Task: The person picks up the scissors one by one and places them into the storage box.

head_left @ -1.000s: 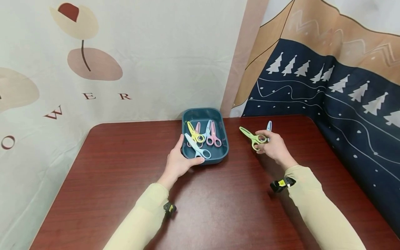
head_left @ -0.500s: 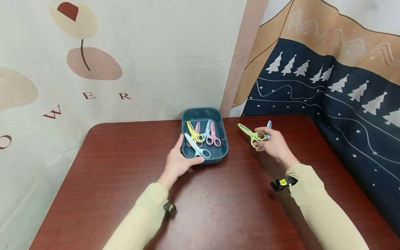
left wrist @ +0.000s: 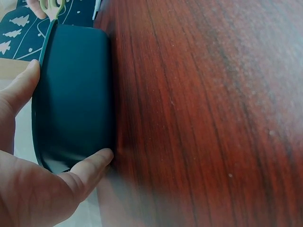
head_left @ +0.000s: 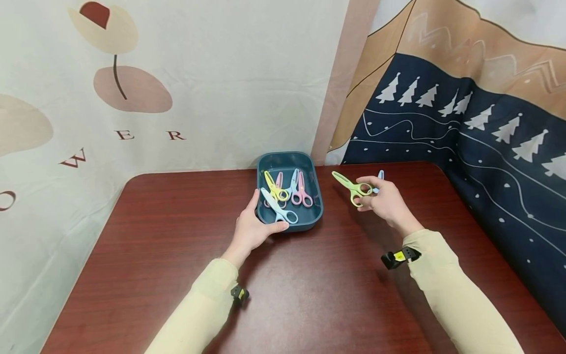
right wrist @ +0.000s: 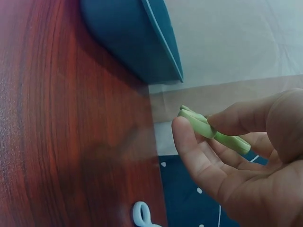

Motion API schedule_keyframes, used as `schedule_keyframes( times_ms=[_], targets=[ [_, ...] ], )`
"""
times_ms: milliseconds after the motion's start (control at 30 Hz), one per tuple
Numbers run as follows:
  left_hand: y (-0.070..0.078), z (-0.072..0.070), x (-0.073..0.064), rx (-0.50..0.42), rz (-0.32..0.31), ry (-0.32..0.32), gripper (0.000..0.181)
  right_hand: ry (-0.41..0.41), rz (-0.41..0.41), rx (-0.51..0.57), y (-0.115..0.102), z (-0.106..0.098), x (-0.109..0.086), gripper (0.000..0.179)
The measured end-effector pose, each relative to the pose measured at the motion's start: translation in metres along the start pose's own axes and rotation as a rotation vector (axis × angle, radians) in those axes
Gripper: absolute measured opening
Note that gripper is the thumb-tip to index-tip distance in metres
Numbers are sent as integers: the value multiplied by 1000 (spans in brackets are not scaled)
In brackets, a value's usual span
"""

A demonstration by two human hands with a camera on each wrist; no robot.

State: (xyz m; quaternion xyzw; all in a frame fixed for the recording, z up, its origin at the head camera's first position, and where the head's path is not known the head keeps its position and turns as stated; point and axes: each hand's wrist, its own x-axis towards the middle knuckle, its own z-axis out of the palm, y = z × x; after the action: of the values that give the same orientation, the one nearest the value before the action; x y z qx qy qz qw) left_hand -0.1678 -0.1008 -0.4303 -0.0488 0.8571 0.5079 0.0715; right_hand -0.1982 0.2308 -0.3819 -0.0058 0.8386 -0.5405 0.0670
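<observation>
At the front left corner of a dark teal plastic bin [head_left: 313, 169], my left hand [head_left: 251, 230] grips the side, thumb near the front wall and fingers along the left. Inside lie several pairs of scissors: yellow scissors [head_left: 270, 181], pink scissors [head_left: 301, 183], another pink pair partly covered, blue scissors [head_left: 294, 180] and pale blue scissors [head_left: 270, 199] nearest the front. My right hand [head_left: 385, 202] pinches light green scissors [head_left: 344, 181] by the finger loops, raised over the table, blades pointing left toward the bin. Blue scissors [head_left: 381, 174] lie on the table behind that hand, partly hidden.
The bin stands at the back edge of a reddish-brown wooden table [head_left: 185, 236]. A pale printed cloth [head_left: 230, 88] hangs behind it, and a navy cloth with white trees [head_left: 424, 128] borders the right side.
My right hand has shifted slightly left and away from me with the green scissors, bringing their tips nearer the bin. My left hand and the bin stay put.
</observation>
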Motion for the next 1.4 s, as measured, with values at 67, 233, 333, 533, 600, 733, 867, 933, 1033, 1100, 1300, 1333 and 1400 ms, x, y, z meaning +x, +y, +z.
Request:
schedule_keyframes(
  times_ms=[67,233,333,533,600,733,867,933,1033,1100,1300,1333,1400],
  targets=[
    [0,0,0,5,3,1,121,-6,-3,4,-1,1,0,55],
    [1,0,0,20,8,2,122,-20,-10,18,-4,2,0,55],
    [1,-1,0,25,9,3,122,-24,-12,31,-7,3,-1,54],
    [1,-1,1,15,5,1,122,-31,-22,65,-14,7,-2,54],
    [1,-2,1,12,3,0,123,-34,-24,74,-15,8,-1,54],
    [1,-2,1,9,1,-3,123,-46,-18,81,-18,10,0,54],
    [1,-2,1,14,5,-3,123,-50,-14,65,-21,13,1,54],
    [2,-1,1,17,5,-2,123,-51,-15,59,-22,15,2,54],
    [2,-1,1,19,4,-3,122,-56,-14,56,-24,17,3,54],
    [1,-1,2,25,4,-4,122,-62,-15,65,-26,19,4,54],
    [0,-1,3,37,9,-2,122,-71,-12,68,-32,25,4,52],
    [0,-1,3,35,9,-2,122,-72,-12,64,-33,26,4,52],
    [0,-1,2,33,7,-3,122,-75,-12,59,-34,28,4,52]
  ],
)
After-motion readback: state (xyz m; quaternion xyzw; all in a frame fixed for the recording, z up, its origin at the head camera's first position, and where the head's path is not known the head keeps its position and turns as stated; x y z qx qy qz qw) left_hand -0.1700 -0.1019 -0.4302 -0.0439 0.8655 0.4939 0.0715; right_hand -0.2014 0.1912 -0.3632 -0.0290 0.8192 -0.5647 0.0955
